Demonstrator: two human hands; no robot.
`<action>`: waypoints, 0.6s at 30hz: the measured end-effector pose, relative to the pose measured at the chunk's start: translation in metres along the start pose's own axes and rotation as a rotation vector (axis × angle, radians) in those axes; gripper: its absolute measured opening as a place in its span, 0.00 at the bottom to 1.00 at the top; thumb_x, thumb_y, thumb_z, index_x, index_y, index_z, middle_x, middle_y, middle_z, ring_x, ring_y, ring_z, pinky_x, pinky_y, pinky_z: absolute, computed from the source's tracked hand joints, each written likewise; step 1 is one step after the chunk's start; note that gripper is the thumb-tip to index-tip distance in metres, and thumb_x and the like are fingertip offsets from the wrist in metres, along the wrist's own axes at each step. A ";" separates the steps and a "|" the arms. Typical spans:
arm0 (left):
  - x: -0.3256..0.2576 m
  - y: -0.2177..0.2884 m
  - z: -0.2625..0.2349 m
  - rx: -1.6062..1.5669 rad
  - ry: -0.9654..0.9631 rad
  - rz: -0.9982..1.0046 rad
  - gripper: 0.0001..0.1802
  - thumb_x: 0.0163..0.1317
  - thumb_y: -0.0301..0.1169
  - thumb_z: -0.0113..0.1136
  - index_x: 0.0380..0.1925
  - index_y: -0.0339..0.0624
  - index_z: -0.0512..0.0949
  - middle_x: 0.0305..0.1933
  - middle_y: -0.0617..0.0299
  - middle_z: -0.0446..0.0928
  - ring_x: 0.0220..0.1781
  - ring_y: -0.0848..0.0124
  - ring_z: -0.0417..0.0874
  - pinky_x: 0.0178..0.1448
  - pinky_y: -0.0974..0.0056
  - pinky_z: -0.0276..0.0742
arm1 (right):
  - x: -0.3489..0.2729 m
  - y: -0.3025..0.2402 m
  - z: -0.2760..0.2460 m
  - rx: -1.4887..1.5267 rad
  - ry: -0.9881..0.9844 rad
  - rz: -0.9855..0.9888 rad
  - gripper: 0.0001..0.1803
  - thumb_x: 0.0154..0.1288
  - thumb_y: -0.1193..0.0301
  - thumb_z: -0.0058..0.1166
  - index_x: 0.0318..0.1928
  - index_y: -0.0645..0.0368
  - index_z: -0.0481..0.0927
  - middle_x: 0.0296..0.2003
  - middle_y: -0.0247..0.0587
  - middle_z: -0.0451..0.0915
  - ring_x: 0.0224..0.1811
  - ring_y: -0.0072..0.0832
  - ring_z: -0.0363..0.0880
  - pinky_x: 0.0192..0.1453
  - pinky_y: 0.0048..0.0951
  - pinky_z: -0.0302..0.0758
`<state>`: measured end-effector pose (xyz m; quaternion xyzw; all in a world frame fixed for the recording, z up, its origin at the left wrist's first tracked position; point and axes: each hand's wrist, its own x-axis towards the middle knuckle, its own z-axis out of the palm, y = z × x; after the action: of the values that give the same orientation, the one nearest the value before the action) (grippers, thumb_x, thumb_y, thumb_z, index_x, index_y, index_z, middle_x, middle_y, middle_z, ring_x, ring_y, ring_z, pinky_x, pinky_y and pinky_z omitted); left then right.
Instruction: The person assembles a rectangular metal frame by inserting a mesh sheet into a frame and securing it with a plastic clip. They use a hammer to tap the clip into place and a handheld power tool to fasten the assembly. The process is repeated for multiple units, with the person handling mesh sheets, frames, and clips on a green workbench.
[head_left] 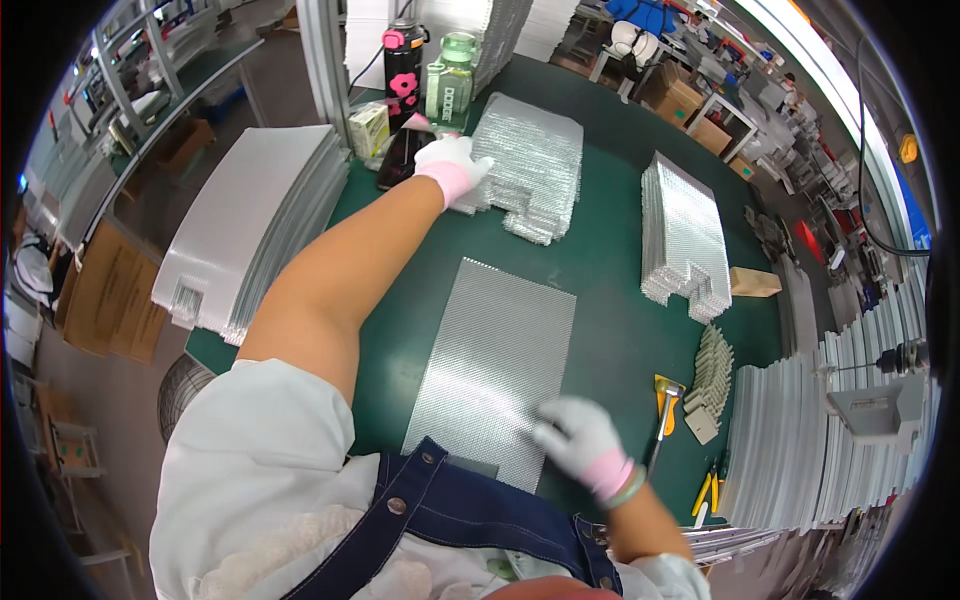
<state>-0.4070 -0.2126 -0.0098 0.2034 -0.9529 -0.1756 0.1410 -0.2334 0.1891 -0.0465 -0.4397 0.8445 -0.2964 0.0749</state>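
Reaching to the table's far edge, the left hand (452,165) grasps the silver sheet stack (530,165); the right hand's (580,435) released fingers press the flat sheet (490,360).

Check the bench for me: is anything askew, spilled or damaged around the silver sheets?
Nothing spilled or visibly damaged. The far stack of silver sheets under the left hand is fanned, its lower edges stepped rather than flush. The single sheet under the right hand lies slightly slanted to the green bench edge.
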 end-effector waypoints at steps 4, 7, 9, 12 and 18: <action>0.033 -0.040 0.067 0.124 0.012 -0.171 0.42 0.55 0.63 0.62 0.60 0.42 0.77 0.62 0.54 0.79 0.62 0.60 0.81 0.63 0.55 0.78 | 0.146 0.069 -0.035 0.208 0.285 0.099 0.24 0.67 0.62 0.59 0.56 0.69 0.79 0.55 0.58 0.80 0.62 0.47 0.77 0.68 0.39 0.71; 0.024 0.002 0.047 0.066 -0.199 -0.222 0.44 0.52 0.64 0.64 0.59 0.39 0.77 0.62 0.51 0.78 0.63 0.59 0.80 0.64 0.56 0.77 | 0.249 0.131 -0.062 0.196 0.516 0.288 0.35 0.71 0.55 0.53 0.64 0.75 0.70 0.64 0.63 0.72 0.70 0.49 0.70 0.74 0.37 0.64; 0.017 0.007 0.039 0.014 -0.180 -0.218 0.44 0.53 0.63 0.65 0.57 0.35 0.77 0.60 0.48 0.78 0.63 0.55 0.79 0.66 0.55 0.75 | 0.292 0.147 -0.064 0.134 0.558 0.406 0.37 0.72 0.50 0.48 0.64 0.74 0.71 0.64 0.63 0.72 0.70 0.49 0.69 0.74 0.36 0.63; 0.011 0.016 0.028 0.040 -0.067 -0.289 0.43 0.51 0.61 0.67 0.58 0.39 0.77 0.57 0.49 0.78 0.63 0.55 0.79 0.66 0.56 0.74 | 0.329 0.145 -0.061 0.116 0.222 0.536 0.37 0.72 0.48 0.44 0.63 0.70 0.73 0.62 0.61 0.76 0.67 0.49 0.72 0.73 0.36 0.65; 0.019 0.015 0.005 -0.531 0.324 0.187 0.19 0.61 0.35 0.65 0.50 0.37 0.82 0.48 0.51 0.85 0.53 0.59 0.85 0.60 0.58 0.78 | 0.333 0.107 -0.049 0.294 0.640 0.212 0.26 0.69 0.64 0.54 0.61 0.70 0.75 0.57 0.60 0.79 0.62 0.43 0.79 0.67 0.37 0.71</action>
<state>-0.4311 -0.2064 -0.0046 0.0964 -0.8534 -0.3696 0.3547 -0.5279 -0.0047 -0.0229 -0.2193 0.8146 -0.5275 -0.1003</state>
